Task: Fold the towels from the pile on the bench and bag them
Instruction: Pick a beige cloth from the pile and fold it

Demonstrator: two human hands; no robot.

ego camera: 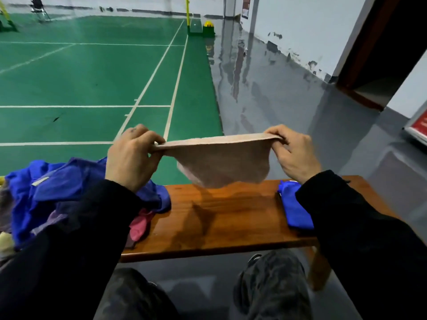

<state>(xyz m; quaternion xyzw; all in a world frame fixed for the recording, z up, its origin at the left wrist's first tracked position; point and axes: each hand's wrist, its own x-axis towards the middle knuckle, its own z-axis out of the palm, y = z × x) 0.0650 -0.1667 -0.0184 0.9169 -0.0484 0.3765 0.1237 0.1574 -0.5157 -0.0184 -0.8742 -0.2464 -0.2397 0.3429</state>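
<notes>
Bottom of frame: knees in dark patterned trousers [272, 287], black sleeves [360, 218] reaching up. Just above, wooden bench [221, 218] across the lower middle. At lower left on it, pile of towels [57, 192], mostly blue, a pink one poking out. At right on the bench, folded blue towel [293, 206]. Mid-frame, held above the bench: beige towel [221, 162], doubled and sagging, left hand [131, 158] pinching one top corner, right hand [293, 151] pinching the other. Beyond, green badminton court [92, 77], grey floor [265, 88] upper right.
</notes>
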